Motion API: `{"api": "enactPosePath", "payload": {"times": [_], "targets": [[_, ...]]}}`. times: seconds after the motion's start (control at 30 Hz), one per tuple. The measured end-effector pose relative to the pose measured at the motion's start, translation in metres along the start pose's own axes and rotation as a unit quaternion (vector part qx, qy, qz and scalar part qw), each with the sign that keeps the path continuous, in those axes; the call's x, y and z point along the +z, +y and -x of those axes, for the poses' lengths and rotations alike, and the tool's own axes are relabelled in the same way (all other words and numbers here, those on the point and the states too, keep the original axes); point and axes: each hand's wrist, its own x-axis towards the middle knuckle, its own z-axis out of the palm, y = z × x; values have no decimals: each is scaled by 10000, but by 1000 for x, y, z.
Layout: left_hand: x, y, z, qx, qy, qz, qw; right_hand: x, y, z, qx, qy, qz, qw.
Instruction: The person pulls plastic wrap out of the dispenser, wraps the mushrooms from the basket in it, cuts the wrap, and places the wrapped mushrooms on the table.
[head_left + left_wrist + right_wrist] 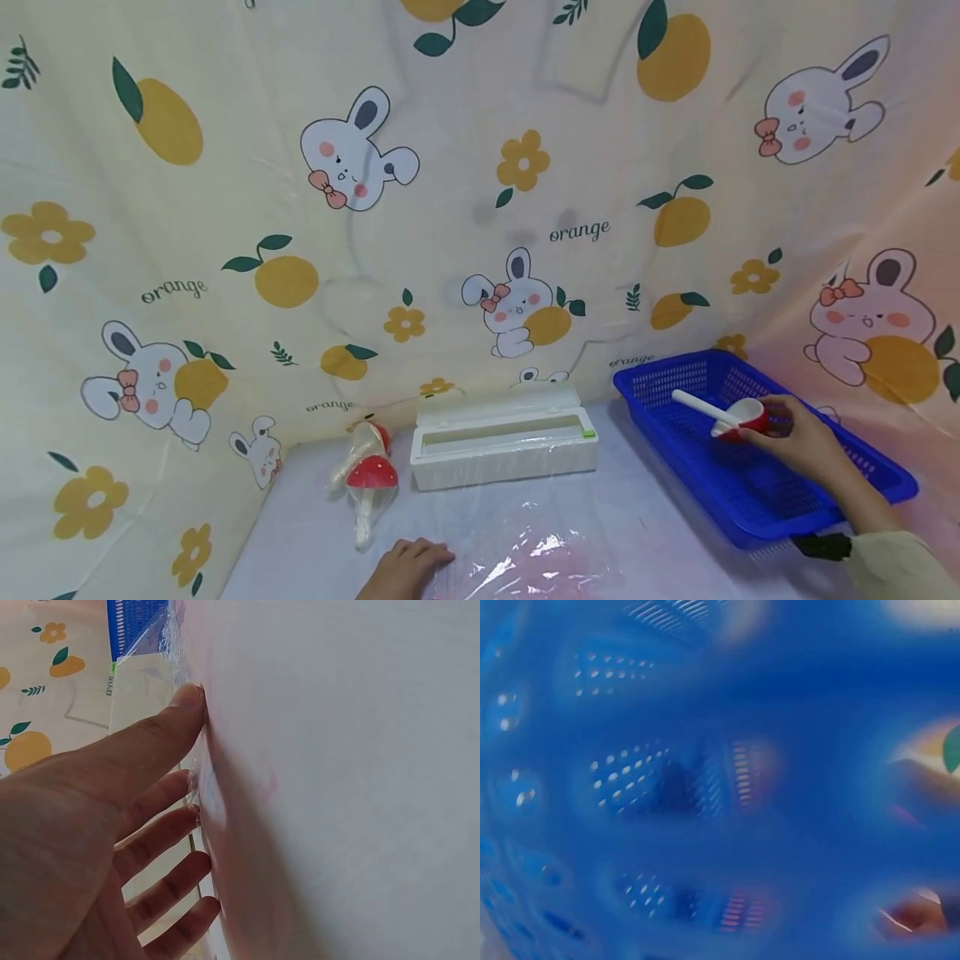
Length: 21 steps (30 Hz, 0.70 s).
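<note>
Over the blue basket (675,450), my right hand (806,442) grips a small ladle (738,417) by its bowl, red outside and white inside. Its white handle points to the upper left. My left hand (408,571) rests on the table at the left edge of a sheet of cling film (525,550). In the left wrist view the fingers (169,881) are nearly straight and their tips touch the surface. The film runs forward to a white cling film dispenser (506,471), its lid raised. Basket mesh fills most of the right wrist view, hiding the grip.
Left of the dispenser lie two red-capped mushroom-shaped pieces; the nearer one (367,492) is wrapped in clear film. A green slider (588,433) sits at the dispenser's right end. A printed cloth (450,208) hangs behind the white table (292,517).
</note>
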Motion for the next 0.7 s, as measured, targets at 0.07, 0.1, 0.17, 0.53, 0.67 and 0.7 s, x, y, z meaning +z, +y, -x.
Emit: {"api": "enactPosePath", "payload": {"times": [0.07,0.1,0.17,0.53,0.67,0.7], "targets": [[-1,0,0,7,6,-2,10000,0,-9,2,-36,54,-100,9999],[-1,1,0,0,-7,-4,10000,0,-14,3,-69,80,-170,9998],[-2,2,0,-84,-67,50,9999,0,-26,5,-133,104,-271,9995],[-1,5,1,-279,-155,188,9993,4,-60,16,-484,15,-456,9978],[-1,6,2,-202,-127,143,9996,5,-64,21,-476,11,-471,9978],[-1,6,3,-200,-124,147,9996,5,-65,23,-477,9,-477,9977]]}}
